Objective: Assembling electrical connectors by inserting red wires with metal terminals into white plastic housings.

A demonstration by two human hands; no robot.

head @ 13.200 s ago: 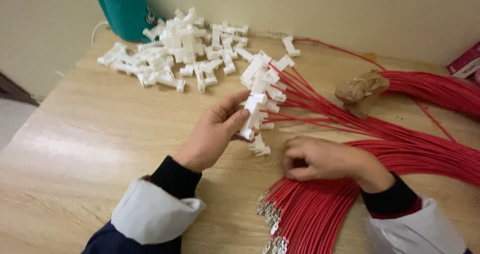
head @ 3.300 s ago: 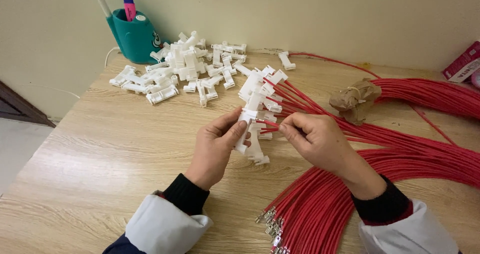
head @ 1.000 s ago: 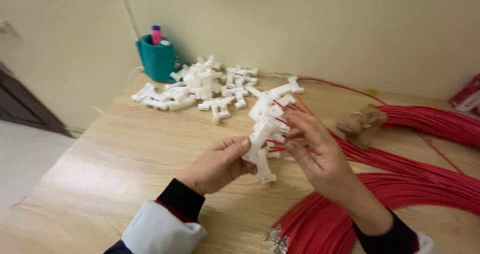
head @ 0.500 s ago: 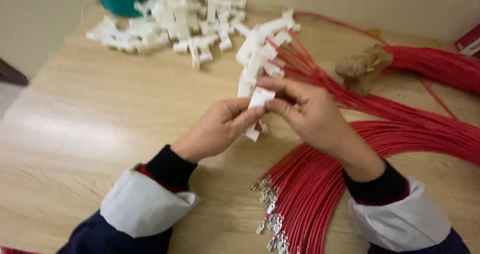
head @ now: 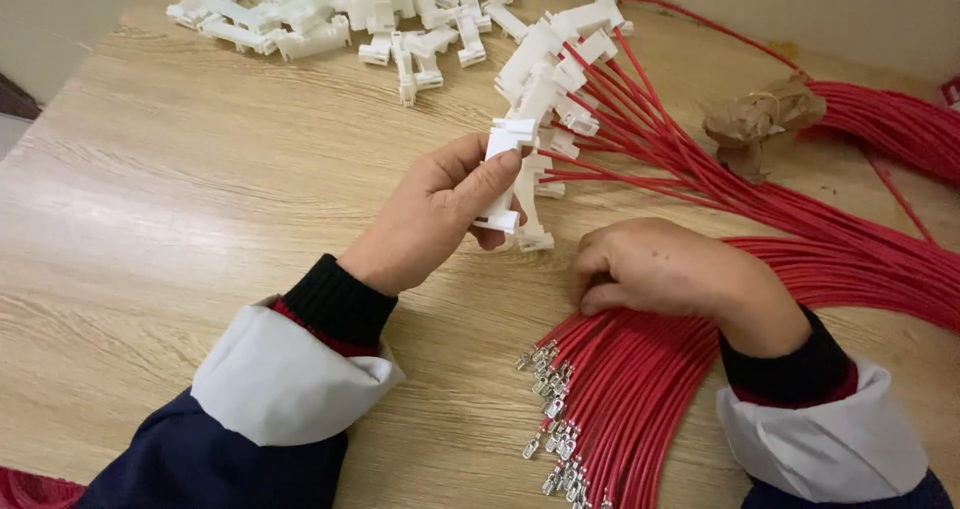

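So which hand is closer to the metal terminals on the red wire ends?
Right. The right hand rests on the red wires just above the terminals; the left hand holds a white connector farther up.

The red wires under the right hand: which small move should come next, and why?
Probably the right hand should pinch one red wire from the bundle and lift its metal terminal toward the white connector, because the left hand holds that connector raised, while the right hand rests on the loose wires.

Right hand (head: 660, 269) fingertips hidden among red wires (head: 620, 389).
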